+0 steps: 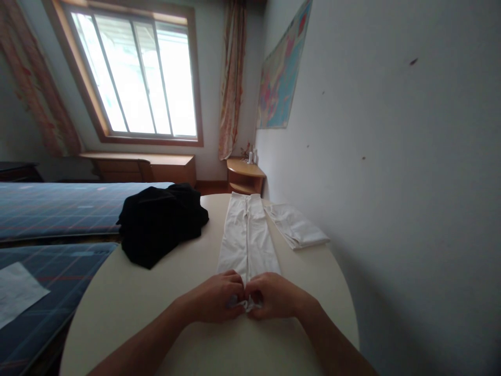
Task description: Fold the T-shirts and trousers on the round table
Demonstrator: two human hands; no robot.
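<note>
White trousers (250, 235) lie lengthwise on a round cream table (156, 308), waistband at the far edge and the two legs side by side toward me. At the near end, my left hand (221, 296) is closed on the hem of the left leg. My right hand (274, 296) pinches the hem of the right leg, close against the left hand. Some bunched white cloth shows between the fingers. To the right of the trousers rests a folded white garment (299, 227). A heap of black cloth (162, 222) sits at the table's left side.
A wall (391, 209) with a map (279, 78) runs close along the right. Left of the table are mattresses with blue plaid covers (58, 209), and a sheet of paper (19, 292) on the nearer one. A small corner shelf (246, 168) stands beyond the table.
</note>
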